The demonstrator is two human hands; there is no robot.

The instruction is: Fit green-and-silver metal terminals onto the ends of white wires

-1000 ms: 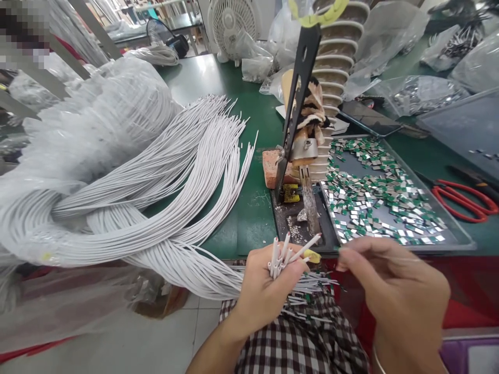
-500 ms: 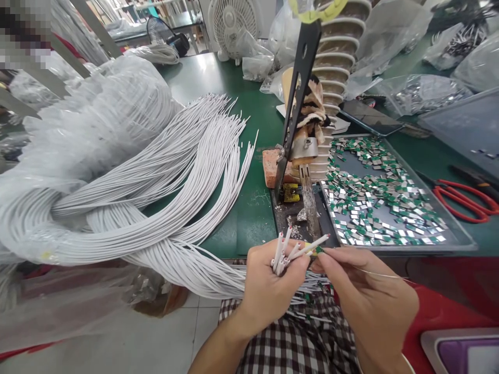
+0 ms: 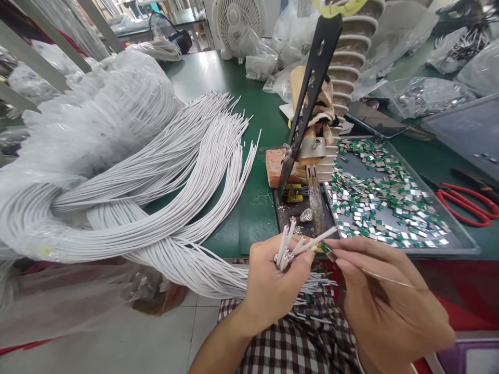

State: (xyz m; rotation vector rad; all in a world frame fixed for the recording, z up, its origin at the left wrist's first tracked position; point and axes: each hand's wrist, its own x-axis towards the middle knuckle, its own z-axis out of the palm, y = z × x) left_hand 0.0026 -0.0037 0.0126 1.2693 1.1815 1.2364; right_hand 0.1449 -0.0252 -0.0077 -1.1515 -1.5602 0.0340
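My left hand [image 3: 275, 280] is closed around several white cables [image 3: 286, 249], whose red-tipped ends stick up above the fist. Beside its thumb, a small green circuit board [image 3: 324, 248] shows at the fingertips of my right hand [image 3: 390, 296]. A thin wire [image 3: 384, 279] runs across the right fingers, which are pinched together near the board. Whether the right fingertips grip the board or only the wire is hard to tell. Just beyond my hands, a metal soldering tip [image 3: 315, 202] points down over a dark tray [image 3: 286, 215].
White cable bundles [image 3: 187, 192] cover the left of the green table [image 3: 253, 218]. A brick [image 3: 274, 167] and a black bracket [image 3: 312, 88] stand by a ribbed hose [image 3: 353, 52]. Right of them lie a tray of small boards [image 3: 463, 246] and red-handled scissors [image 3: 463, 205].
My right hand has moved right and slightly down, its fingers a little further from my left hand. The camera view has shifted slightly; my left hand still holds the cables.
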